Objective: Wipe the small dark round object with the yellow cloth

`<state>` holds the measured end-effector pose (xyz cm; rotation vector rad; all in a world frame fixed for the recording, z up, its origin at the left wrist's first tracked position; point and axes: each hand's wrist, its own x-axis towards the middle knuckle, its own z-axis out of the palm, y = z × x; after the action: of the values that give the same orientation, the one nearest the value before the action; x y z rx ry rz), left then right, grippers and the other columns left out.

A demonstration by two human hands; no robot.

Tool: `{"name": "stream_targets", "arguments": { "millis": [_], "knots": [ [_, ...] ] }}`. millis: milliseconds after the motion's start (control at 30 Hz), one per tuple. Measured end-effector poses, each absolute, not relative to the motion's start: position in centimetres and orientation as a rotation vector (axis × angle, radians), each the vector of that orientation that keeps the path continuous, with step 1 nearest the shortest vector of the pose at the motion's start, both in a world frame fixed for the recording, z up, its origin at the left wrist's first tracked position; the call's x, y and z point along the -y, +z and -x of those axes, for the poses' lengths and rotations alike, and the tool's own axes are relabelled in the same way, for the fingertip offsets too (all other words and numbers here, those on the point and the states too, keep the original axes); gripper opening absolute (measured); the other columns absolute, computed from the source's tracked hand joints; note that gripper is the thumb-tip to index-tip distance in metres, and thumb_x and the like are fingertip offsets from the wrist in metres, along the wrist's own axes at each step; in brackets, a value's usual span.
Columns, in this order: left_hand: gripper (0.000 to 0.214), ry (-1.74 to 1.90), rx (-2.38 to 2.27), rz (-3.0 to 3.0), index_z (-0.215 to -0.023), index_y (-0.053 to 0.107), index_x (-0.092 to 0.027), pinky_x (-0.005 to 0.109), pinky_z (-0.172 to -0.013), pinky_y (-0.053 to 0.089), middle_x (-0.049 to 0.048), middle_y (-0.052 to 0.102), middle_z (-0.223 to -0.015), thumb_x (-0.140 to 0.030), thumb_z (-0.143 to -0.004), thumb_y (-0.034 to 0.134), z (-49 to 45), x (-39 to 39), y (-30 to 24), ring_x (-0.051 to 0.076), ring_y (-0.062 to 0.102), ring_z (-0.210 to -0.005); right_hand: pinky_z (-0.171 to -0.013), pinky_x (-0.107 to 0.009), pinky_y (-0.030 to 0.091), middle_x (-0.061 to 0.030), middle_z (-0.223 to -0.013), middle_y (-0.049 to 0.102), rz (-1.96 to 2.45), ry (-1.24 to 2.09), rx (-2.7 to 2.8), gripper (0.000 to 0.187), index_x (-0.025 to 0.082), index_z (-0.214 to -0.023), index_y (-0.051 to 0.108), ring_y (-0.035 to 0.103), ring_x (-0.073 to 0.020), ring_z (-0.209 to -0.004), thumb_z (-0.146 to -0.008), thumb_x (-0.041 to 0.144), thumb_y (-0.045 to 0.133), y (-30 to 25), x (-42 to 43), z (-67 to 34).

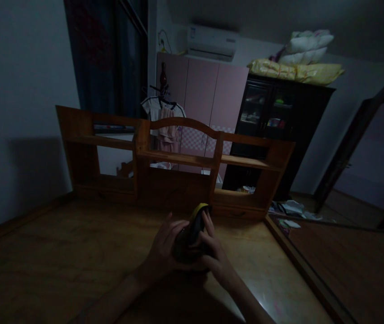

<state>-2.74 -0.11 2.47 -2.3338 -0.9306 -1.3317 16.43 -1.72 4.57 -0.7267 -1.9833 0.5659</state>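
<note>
Bare forearms (127, 288) sit closest to the camera. Left hand (161, 245) and right hand (218, 257) both grip a dark, rounded, yellow-edged thing (187, 245), snug between their fingers (209, 225), over a yellowish-brown wooden tabletop (77, 252).

Wall AC (212, 41) abv pink wardrobe (201, 83)

The head camera is looking forward and down, sitting close over the wooden tabletop (77, 252) at lower left and facing the pink wardrobe (200, 85) at upper centre.
</note>
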Motion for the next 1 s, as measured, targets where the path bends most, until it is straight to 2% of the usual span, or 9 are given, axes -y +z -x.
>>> {"name": "stream_targets", "arguments": {
  "millis": [100, 233, 300, 367, 467, 633, 733, 833, 1000],
  "knots": [
    [0.091, -1.329, 0.880, 2.314, -0.132, 0.033, -0.012, 0.060, -0.110, 0.023, 0.0166, 0.055, -0.117, -0.061, -0.064, 0.068, 2.4, 0.6, 2.5, 0.032, 0.050, -0.116, -0.111, -0.046, 0.014, 0.0004, -0.153, 0.019, 0.645, 0.658, 1.977, 0.024, 0.022, -0.087, 0.061, 0.010, -0.0231, -0.141, -0.070, 0.012, 0.047, 5.8, 2.1, -16.9],
    [0.086, -1.294, 0.830, 2.339, -0.124, 0.040, -0.011, 0.057, -0.105, 0.035, 0.0180, 0.057, -0.112, -0.062, -0.061, 0.069, 1.6, 0.3, 1.7, 0.037, 0.044, -0.122, -0.105, -0.039, 0.030, -0.0041, -0.138, 0.047, 0.608, 0.899, 1.948, 0.018, 0.020, -0.076, 0.059, 0.043, -0.0236, -0.126, -0.074, 0.013, 0.043, 6.2, 1.5, -17.5],
    [0.085, -1.257, 0.846, 2.397, -0.123, 0.042, -0.010, 0.056, -0.103, 0.038, 0.0178, 0.058, -0.112, -0.062, -0.061, 0.069, 1.3, -0.1, 1.1, 0.036, 0.047, -0.119, -0.102, -0.037, 0.034, -0.0045, -0.129, 0.055, 0.650, 0.964, 1.889, 0.020, 0.020, -0.078, 0.059, 0.050, -0.0224, -0.118, -0.074, 0.012, 0.041, 6.0, 1.1, -17.8],
    [0.086, -1.253, 0.928, 2.429, -0.125, 0.042, -0.011, 0.053, -0.101, 0.041, 0.0178, 0.057, -0.115, -0.062, -0.061, 0.069, 1.2, -0.4, 0.5, 0.035, 0.050, -0.117, -0.102, -0.036, 0.034, -0.0041, -0.124, 0.057, 0.693, 0.938, 1.843, 0.021, 0.021, -0.079, 0.059, 0.051, -0.0221, -0.116, -0.074, 0.011, 0.041, 5.6, 0.8, -17.8],
    [0.084, -1.324, 1.138, 2.411, -0.127, 0.040, -0.013, 0.050, -0.098, 0.044, 0.0170, 0.054, -0.121, -0.058, -0.062, 0.071, 1.4, -0.6, 0.2, 0.034, 0.050, -0.117, -0.103, -0.037, 0.033, -0.0040, -0.131, 0.050, 0.760, 0.766, 1.857, 0.023, 0.021, -0.085, 0.059, 0.046, -0.0225, -0.121, -0.073, 0.010, 0.045, 5.3, 0.8, -17.4],
    [0.077, -1.430, 1.352, 2.478, -0.128, 0.040, -0.021, 0.044, -0.098, 0.044, 0.0110, 0.052, -0.124, -0.040, -0.063, 0.076, 1.9, -0.6, 0.8, 0.028, 0.051, -0.115, -0.109, -0.040, 0.027, -0.0065, -0.145, 0.034, 0.772, 0.452, 2.042, 0.045, 0.022, -0.112, 0.053, 0.032, -0.0228, -0.133, -0.070, 0.006, 0.050, 4.8, 1.6, -16.4],
    [0.079, -1.415, 1.346, 2.506, -0.127, 0.040, -0.021, 0.045, -0.099, 0.042, 0.0108, 0.052, -0.124, -0.040, -0.061, 0.078, 2.0, -0.7, 0.7, 0.028, 0.051, -0.114, -0.110, -0.042, 0.026, -0.0066, -0.148, 0.030, 0.772, 0.442, 2.089, 0.040, 0.021, -0.108, 0.054, 0.028, -0.0233, -0.136, -0.071, 0.006, 0.049, 4.1, 1.6, -16.3],
    [0.084, -1.356, 1.296, 2.494, -0.128, 0.040, -0.018, 0.046, -0.099, 0.041, 0.0118, 0.053, -0.122, -0.045, -0.058, 0.079, 2.1, -0.9, 0.2, 0.030, 0.050, -0.114, -0.108, -0.042, 0.028, -0.0065, -0.149, 0.028, 0.823, 0.515, 2.056, 0.031, 0.021, -0.099, 0.057, 0.030, -0.0245, -0.135, -0.071, 0.008, 0.051, 3.4, 1.2, -16.4],
    [0.087, -1.265, 1.249, 2.488, -0.129, 0.038, -0.016, 0.047, -0.102, 0.037, 0.0132, 0.052, -0.124, -0.051, -0.059, 0.077, 2.0, -0.9, -0.3, 0.031, 0.047, -0.116, -0.104, -0.039, 0.034, -0.0058, -0.139, 0.044, 0.827, 0.682, 1.976, 0.028, 0.022, -0.093, 0.059, 0.043, -0.0227, -0.126, -0.070, 0.007, 0.050, 3.1, 0.6, -16.3]
  ]
}}
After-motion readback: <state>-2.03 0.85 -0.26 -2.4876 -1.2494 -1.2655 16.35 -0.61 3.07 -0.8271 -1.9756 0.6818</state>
